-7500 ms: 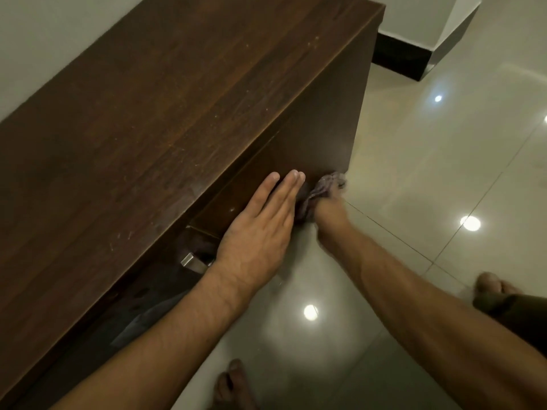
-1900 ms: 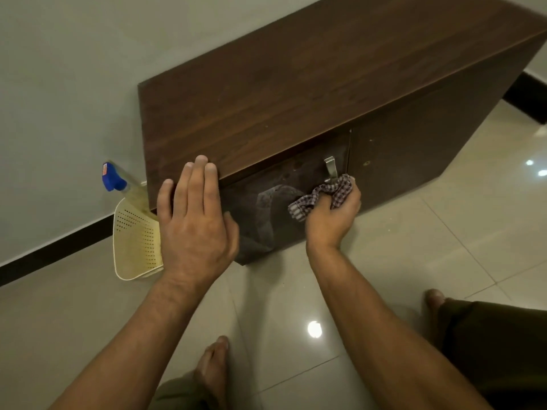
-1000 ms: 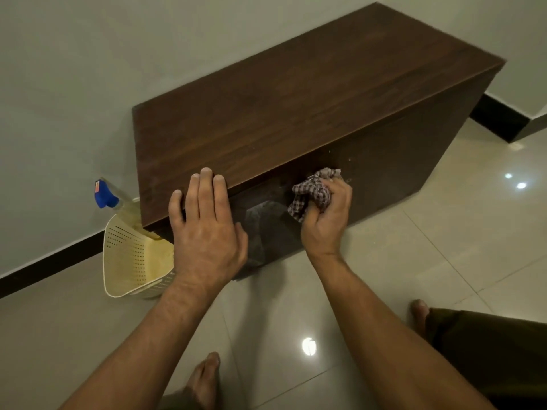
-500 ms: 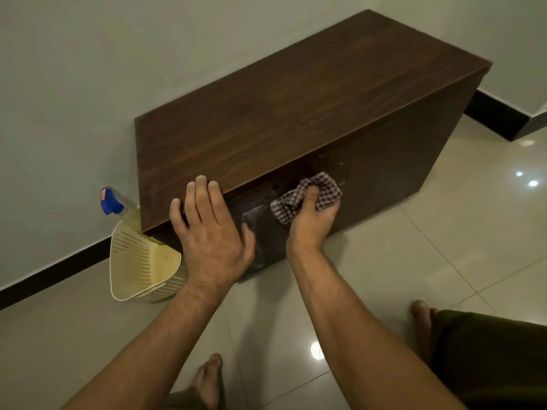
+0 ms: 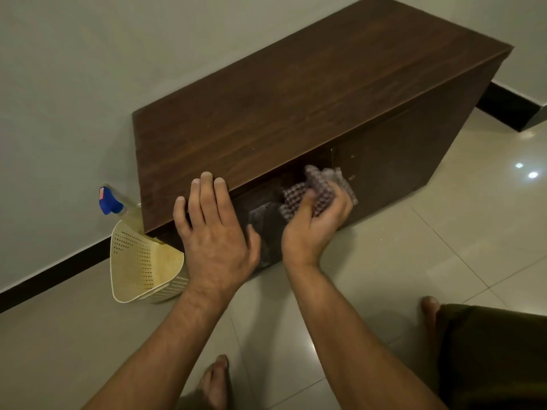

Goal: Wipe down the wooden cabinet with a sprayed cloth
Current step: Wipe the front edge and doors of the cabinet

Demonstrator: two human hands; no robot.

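The dark wooden cabinet (image 5: pixel 296 108) stands low on the floor against the wall. My right hand (image 5: pixel 315 226) grips a bunched checked cloth (image 5: pixel 318 187) and presses it against the cabinet's front, left of the seam between the two doors; the cloth is blurred. My left hand (image 5: pixel 214 229) lies flat with spread fingers, its fingertips on the top's front edge near the left corner. A greyish smear shows on the left door between my hands.
A cream perforated basket (image 5: pixel 142 264) sits on the floor at the cabinet's left end, with a spray bottle with a blue trigger head (image 5: pixel 109 201) behind it by the wall. Glossy tile floor (image 5: pixel 444 247) lies in front; my bare feet and knee are at the bottom.
My right hand has rubbed the cloth back and forth across the left door's front, now slightly right of half a second ago. My left hand stays braced on the top edge.
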